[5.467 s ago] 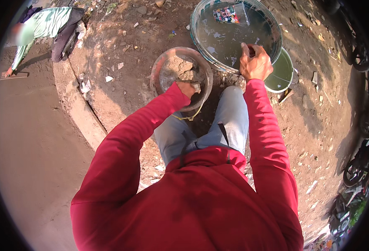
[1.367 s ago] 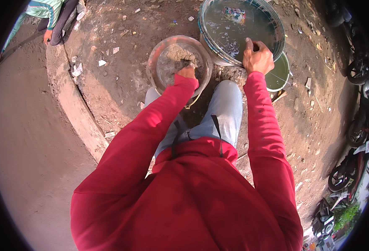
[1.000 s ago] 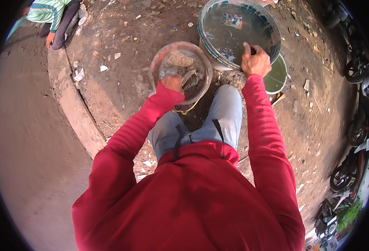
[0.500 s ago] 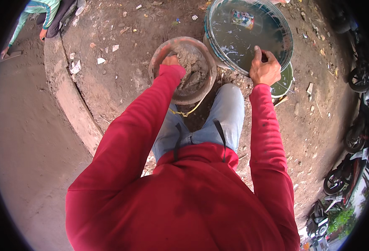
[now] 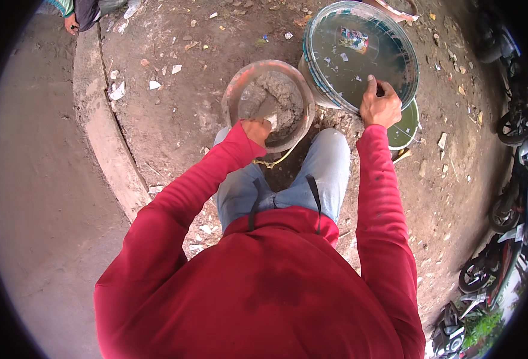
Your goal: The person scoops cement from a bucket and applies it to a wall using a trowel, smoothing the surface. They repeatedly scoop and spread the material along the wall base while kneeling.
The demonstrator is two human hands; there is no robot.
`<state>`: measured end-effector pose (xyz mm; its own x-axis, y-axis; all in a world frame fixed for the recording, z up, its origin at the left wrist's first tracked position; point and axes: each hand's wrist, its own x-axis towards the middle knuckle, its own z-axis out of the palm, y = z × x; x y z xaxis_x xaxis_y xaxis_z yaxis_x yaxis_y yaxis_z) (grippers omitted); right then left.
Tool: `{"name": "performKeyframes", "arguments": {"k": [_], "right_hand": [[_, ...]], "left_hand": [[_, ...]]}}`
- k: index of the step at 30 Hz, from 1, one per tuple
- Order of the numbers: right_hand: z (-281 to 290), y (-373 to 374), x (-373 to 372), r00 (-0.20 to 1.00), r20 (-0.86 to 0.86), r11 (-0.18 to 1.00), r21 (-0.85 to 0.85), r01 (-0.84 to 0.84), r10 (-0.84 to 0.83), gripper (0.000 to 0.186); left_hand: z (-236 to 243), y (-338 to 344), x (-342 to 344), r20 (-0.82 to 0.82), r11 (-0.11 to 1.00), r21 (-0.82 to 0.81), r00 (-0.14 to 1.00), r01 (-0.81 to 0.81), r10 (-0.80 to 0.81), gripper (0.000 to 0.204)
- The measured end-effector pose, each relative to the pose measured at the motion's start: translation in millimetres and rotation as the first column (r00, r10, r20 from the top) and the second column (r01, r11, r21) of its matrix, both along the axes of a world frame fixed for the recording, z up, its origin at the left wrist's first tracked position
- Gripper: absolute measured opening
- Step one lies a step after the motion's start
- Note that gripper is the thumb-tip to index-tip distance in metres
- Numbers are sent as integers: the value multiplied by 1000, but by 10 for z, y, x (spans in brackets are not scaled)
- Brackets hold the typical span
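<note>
A round bucket [image 5: 233, 107] with a mortar-stained rim stands in front of my knees, with wet grey mortar [image 5: 285, 99] inside. At its near rim, my left hand [image 5: 255, 130] is closed around what looks like a trowel [image 5: 268, 111]. The blade lies against the mortar and the handle is mostly hidden by my fingers. My right hand [image 5: 381, 109] grips the near rim of a large clear-walled bucket [image 5: 309, 51] of murky water, thumb and fingers curled at the edge. A crumpled printed packet [image 5: 354, 40] lies in that water.
A green-water bucket [image 5: 412, 119] stands below my right hand. Another reddish container [image 5: 404, 13] is at the far edge. A concrete kerb [image 5: 105, 137] borders smooth wet-looking ground at left. Motorcycles [image 5: 485, 263] line the right. Another person's hand [image 5: 71, 25] shows top left.
My left hand has drawn back toward me from inside the mortar bucket to its near rim, and the trowel now shows. My right hand stays on the water bucket's rim.
</note>
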<state>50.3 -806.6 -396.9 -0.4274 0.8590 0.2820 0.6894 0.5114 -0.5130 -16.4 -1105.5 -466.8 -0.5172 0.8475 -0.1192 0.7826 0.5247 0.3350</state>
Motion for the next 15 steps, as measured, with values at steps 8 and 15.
{"name": "performKeyframes", "arguments": {"k": [8, 15], "right_hand": [[-17, 25, 1, 1000, -18, 1000, 14, -2, 2, 25], [-65, -4, 2, 1000, -15, 1000, 1, -5, 5, 24]], "left_hand": [[449, 236, -1046, -48, 972, -1, 971, -236, 235, 25], [-309, 546, -1451, -38, 932, -298, 978, -206, 204, 36]]}}
